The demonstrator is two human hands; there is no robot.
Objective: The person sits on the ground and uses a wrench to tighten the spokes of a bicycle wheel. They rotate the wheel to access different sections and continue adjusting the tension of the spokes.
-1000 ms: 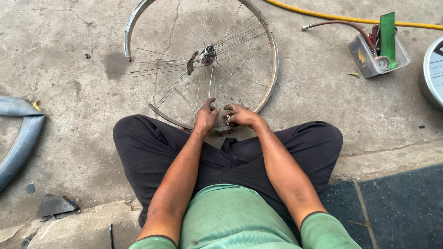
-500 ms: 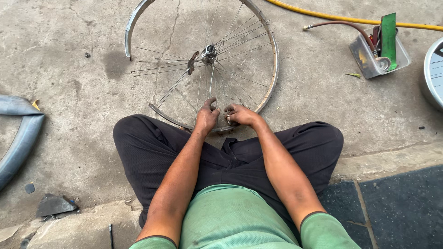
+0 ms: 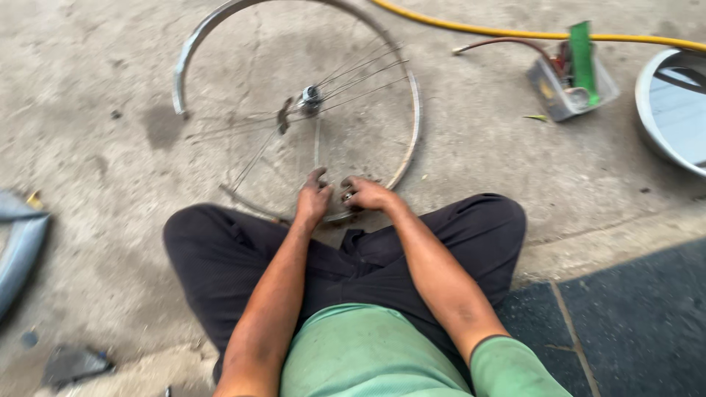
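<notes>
Item: bicycle wheel rim (image 3: 414, 110), bare metal, no tyre. It lay flat on the concrete floor (image 3: 88, 66), directly in front of the seated person. The near arc rested against the person's crossed legs; the far arc ran out of view at the top. The rim showed a break on the left side, ending in a free edge. Hub (image 3: 311, 96) sat at the centre, with thin spokes (image 3: 360, 77) fanning mostly to the right and near side.

Left hand (image 3: 313, 200): on the near arc of the rim, fingers curled and pressed together over the metal, thumb side toward the other hand.

Right hand (image 3: 365, 194): just beside the left, also at the near arc, fingers bent and closed around something small at the rim; what they pinched could not be told.

Surroundings: dark trousers (image 3: 220, 257) and a green shirt (image 3: 360, 353) in the near field. Far right, a small metal box (image 3: 553, 94) holding tools, a green object (image 3: 582, 55) standing in it. A yellow hose (image 3: 515, 33) ran along the far edge. A shallow metal basin (image 3: 665, 110) at the right edge. A grey rubber tube (image 3: 18, 250) at the left edge. Dark paving (image 3: 640, 331) near right.
</notes>
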